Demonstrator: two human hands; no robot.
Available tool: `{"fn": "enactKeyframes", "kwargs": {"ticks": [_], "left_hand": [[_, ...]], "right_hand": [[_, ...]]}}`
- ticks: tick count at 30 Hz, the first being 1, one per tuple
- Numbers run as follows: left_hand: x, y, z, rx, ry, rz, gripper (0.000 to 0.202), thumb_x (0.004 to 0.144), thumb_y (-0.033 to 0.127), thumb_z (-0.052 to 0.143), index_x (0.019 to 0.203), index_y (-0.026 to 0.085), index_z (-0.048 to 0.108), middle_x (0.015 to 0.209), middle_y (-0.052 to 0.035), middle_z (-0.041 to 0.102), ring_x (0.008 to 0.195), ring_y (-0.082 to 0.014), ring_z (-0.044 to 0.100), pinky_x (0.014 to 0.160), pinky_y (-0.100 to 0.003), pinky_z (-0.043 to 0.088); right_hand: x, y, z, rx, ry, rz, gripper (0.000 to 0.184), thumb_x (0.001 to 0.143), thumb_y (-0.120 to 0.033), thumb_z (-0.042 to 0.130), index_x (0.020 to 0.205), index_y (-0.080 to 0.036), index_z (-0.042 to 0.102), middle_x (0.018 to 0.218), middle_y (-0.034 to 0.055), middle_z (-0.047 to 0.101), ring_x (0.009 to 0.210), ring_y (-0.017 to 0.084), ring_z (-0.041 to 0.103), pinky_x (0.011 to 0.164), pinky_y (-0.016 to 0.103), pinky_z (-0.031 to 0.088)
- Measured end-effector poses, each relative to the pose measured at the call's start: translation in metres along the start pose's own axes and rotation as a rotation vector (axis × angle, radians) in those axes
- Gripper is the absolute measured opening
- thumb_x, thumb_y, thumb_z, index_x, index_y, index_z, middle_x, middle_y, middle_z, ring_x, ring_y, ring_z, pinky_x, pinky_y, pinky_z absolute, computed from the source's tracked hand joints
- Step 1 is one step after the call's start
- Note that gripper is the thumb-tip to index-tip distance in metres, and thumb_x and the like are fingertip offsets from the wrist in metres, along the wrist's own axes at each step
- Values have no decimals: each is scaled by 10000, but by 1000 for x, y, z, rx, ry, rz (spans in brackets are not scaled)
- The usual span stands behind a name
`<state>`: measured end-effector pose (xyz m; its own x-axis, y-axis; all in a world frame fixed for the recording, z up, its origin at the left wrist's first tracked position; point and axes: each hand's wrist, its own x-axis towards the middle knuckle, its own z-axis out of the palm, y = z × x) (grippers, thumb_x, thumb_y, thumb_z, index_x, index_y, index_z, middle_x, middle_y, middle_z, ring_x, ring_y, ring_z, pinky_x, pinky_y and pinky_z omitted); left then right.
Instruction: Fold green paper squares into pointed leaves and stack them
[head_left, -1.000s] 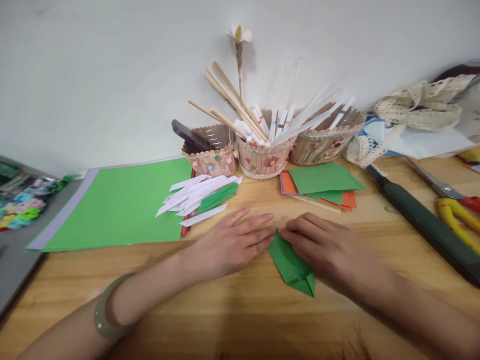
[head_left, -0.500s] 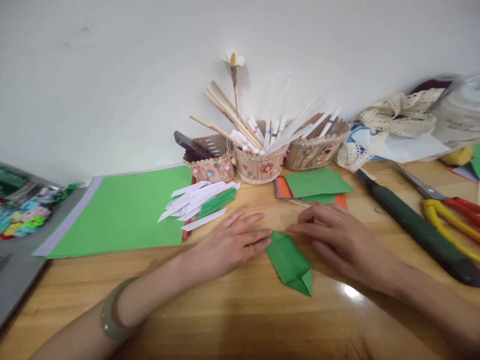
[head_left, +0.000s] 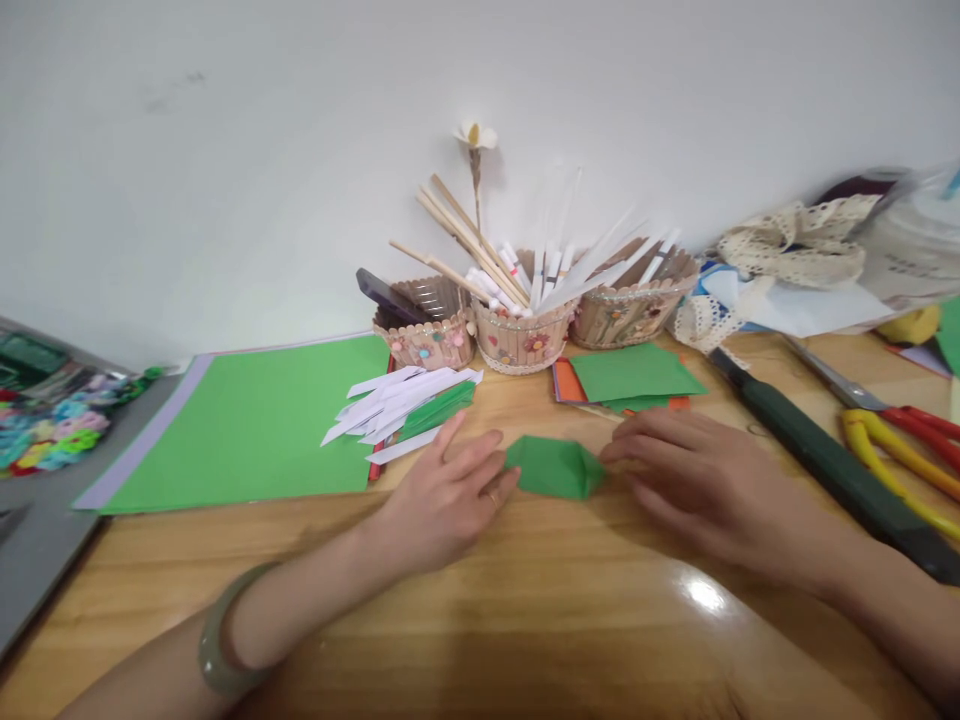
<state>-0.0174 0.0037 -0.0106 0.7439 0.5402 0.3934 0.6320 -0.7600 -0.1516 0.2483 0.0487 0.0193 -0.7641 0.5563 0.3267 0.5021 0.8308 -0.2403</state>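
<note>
A small folded piece of green paper (head_left: 555, 467) lies on the wooden table between my hands, with pointed ends left and right and a raised flap near the right one. My left hand (head_left: 450, 490) holds its left tip at the lower fingertips; the upper fingers are spread and lifted, and the thumb is hidden. At the opposite tip, my right hand (head_left: 697, 490) has its bent fingers close together on the paper's edge. A ring and a bangle (head_left: 225, 640) are worn on the left hand and forearm.
Green sheets (head_left: 247, 430) and white paper strips (head_left: 405, 405) lie left. Decorated baskets (head_left: 525, 340) with sticks and pens stand behind, green paper pieces (head_left: 637, 372) before them. Rightward are a dark green long-handled tool (head_left: 825, 455), scissors (head_left: 870, 400) and lace ribbon (head_left: 799, 240).
The folded green paper has turned from a slant to lying nearly crosswise, slightly farther from me. My left hand has shifted a little left, and the right-hand fingers have met its right tip.
</note>
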Motion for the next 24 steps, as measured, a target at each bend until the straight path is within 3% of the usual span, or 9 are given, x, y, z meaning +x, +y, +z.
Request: {"fn": "enactKeyframes", "kwargs": {"ticks": [4, 10, 17, 24], "left_hand": [[0, 1, 2, 8, 33, -58, 151, 874, 138, 526, 962, 145, 649, 834, -41, 663, 1058, -215, 549, 1078, -514, 265], [9, -3, -2, -59, 121, -18, 139, 895, 157, 525, 844, 127, 651, 805, -34, 675, 914, -183, 595, 931, -391, 458], [9, -6, -1, 37, 113, 104, 122, 879, 100, 524, 889, 109, 645, 805, -53, 689, 914, -181, 608, 943, -365, 452], [7, -14, 3, -139, 73, 23, 83, 876, 170, 565, 868, 141, 641, 819, -20, 682, 938, -180, 601, 944, -377, 459]], "right_hand": [[1, -2, 11, 65, -61, 40, 182, 873, -165, 444, 933, -193, 614, 908, 68, 626, 814, 176, 585, 684, 308, 477], [1, 2, 29, 57, 3, 20, 211, 888, -182, 468, 1027, -145, 622, 974, 103, 614, 890, 198, 571, 757, 357, 494], [2, -1, 32, -56, 26, -35, 272, 903, -211, 460, 1140, -135, 569, 1034, 119, 618, 964, 227, 556, 797, 403, 494], [1, -2, 35, 70, 56, 24, 155, 890, -177, 480, 926, -177, 631, 902, 76, 614, 826, 180, 566, 726, 341, 489]]}}
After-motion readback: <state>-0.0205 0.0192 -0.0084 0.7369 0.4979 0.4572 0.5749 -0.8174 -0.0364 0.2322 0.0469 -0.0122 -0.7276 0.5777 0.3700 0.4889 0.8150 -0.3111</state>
